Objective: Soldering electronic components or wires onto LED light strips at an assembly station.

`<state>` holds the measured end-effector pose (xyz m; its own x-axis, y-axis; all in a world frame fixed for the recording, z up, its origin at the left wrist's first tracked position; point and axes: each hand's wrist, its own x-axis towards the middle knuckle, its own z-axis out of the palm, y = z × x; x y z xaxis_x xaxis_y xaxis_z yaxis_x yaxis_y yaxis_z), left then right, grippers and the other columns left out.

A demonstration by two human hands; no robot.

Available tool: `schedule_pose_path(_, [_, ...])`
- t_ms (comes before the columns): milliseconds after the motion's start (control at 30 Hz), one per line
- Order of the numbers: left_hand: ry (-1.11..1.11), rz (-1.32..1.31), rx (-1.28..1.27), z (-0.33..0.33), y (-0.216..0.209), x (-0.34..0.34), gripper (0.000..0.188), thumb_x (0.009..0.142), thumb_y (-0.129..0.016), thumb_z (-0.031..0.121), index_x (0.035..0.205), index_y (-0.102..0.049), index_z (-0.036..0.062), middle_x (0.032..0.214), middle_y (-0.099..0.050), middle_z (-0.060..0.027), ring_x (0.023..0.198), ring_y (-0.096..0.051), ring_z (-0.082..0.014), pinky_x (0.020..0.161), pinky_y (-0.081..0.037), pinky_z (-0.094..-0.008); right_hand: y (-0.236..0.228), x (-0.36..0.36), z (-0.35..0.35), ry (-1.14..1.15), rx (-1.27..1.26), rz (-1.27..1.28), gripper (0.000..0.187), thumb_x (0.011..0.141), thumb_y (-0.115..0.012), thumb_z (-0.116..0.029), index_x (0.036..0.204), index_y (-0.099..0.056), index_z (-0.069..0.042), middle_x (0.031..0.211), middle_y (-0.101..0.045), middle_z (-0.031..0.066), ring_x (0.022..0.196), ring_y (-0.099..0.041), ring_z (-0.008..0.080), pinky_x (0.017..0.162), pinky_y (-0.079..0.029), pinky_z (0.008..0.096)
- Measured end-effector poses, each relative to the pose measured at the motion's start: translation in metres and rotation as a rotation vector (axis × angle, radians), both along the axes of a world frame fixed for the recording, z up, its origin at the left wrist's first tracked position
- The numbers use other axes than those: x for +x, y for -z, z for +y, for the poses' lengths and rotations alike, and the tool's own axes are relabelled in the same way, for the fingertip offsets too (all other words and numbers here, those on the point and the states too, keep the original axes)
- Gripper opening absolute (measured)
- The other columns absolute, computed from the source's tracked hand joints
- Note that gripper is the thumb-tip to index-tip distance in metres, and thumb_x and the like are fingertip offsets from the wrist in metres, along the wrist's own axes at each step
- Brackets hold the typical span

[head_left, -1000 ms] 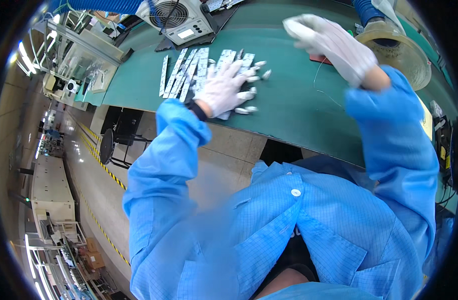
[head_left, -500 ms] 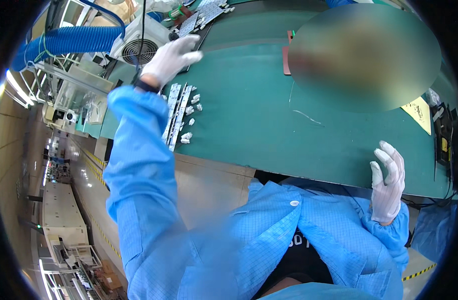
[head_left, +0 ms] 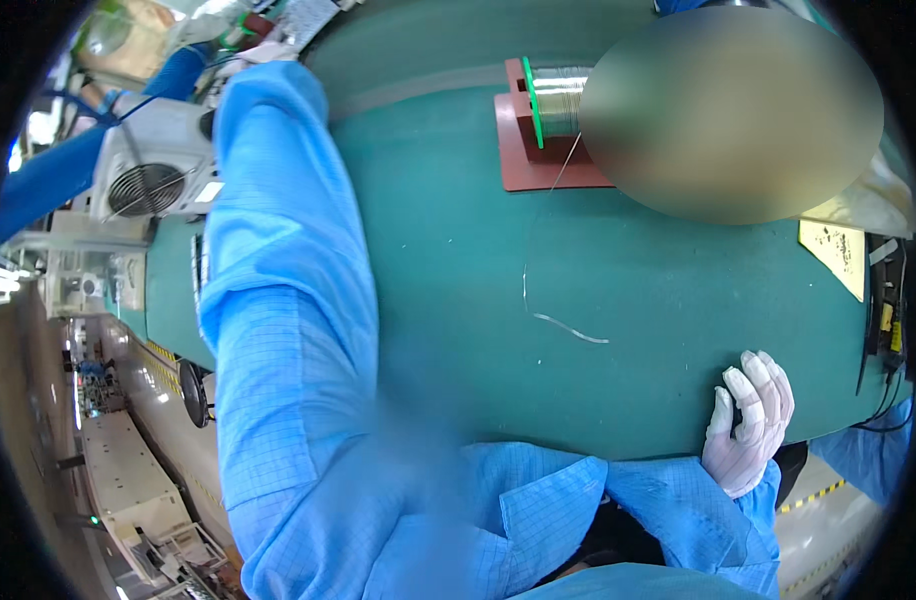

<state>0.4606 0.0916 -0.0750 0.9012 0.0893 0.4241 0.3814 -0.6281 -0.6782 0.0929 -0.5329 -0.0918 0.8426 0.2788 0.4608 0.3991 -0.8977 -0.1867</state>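
Observation:
My left arm reaches far forward at the left. Only part of my white-gloved left hand (head_left: pixel 270 52) shows beyond the blue sleeve, near the boards at the back, and its fingers are hidden. My right hand (head_left: pixel 753 425), also gloved in white, is over the near edge of the table at the right. Its fingers are loosely bent and apart, with nothing in them. Between the arms, a spool of solder wire (head_left: pixel 560 100) with a green rim sits on a reddish-brown stand (head_left: pixel 553 177). A loose end of solder wire (head_left: pixel 573 330) lies on the green mat.
A pale fan unit (head_left: pixel 158 160) with a round grille stands left of my arm, beside a thick blue hose (head_left: pixel 43 185). Patterned boards (head_left: pixel 303 22) lie at the back left. A yellowish sheet (head_left: pixel 834 255) and black tools (head_left: pixel 883 300) are at the right. A blurred oval covers the upper right.
My left hand has reached farther forward, to the boards at the back. The view has shifted, bringing more of the spool and stand into sight. My right hand stays loosely bent.

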Motion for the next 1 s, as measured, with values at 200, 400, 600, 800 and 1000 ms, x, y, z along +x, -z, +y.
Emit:
schedule_pose_path(200, [-0.145,0.104,-0.262,0.072,0.004,0.02,0.016,0.08,-0.058,0.023,0.079,-0.069,0.0124,0.086,-0.068,-0.0093,0.084,-0.066,-0.0263,0.066,-0.052,-0.0385,0.002,0.013,0.01,0.071,-0.044,0.14,0.019,0.07,-0.063,-0.006,0.089,-0.06,-0.009,0.103,-0.061,0.0102,0.103,-0.055,0.0321,0.09,-0.042,0.0425])
schedule_pose_path(400, [-0.048,-0.052,-0.024,0.035,-0.007,0.036,0.017,0.082,-0.056,0.025,0.08,-0.067,0.0134,0.081,-0.065,-0.0094,0.076,-0.065,-0.0258,0.061,-0.05,-0.0406,0.005,0.008,0.004,0.087,-0.054,0.12,0.02,0.07,-0.064,-0.004,0.089,-0.061,-0.009,0.103,-0.061,0.0104,0.102,-0.056,0.0325,0.09,-0.043,0.0419])
schedule_pose_path(600, [0.055,-0.225,-0.235,-0.061,-0.123,-0.009,0.029,0.083,-0.052,0.036,0.091,-0.069,0.0142,0.095,-0.063,-0.0206,0.086,-0.064,-0.0294,0.072,-0.049,-0.0418,0.003,0.001,-0.001,0.016,-0.037,0.039,0.025,0.069,-0.065,-0.001,0.092,-0.061,-0.008,0.102,-0.062,0.0104,0.1,-0.058,0.0307,0.089,-0.043,0.0405])
schedule_pose_path(800, [0.323,-0.19,0.334,-0.158,-0.203,-0.214,0.019,0.082,-0.05,0.018,0.077,-0.065,0.0063,0.082,-0.065,-0.016,0.074,-0.062,-0.0304,0.062,-0.047,-0.0389,0.001,-0.006,-0.005,-0.027,0.014,-0.056,0.023,0.072,-0.065,0.001,0.092,-0.061,-0.008,0.099,-0.064,0.0093,0.097,-0.06,0.0287,0.088,-0.044,0.0388])
schedule_pose_path(1000, [0.556,-0.308,0.018,-0.209,-0.159,-0.386,0.012,0.075,-0.064,0.02,0.069,-0.059,0.0104,0.058,-0.055,-0.0051,0.055,-0.058,-0.0237,0.048,-0.044,-0.0399,0.003,-0.007,0.0,-0.133,0.076,-0.147,0.018,0.073,-0.066,0.001,0.088,-0.06,-0.007,0.096,-0.064,0.0086,0.093,-0.06,0.0279,0.086,-0.046,0.0378])
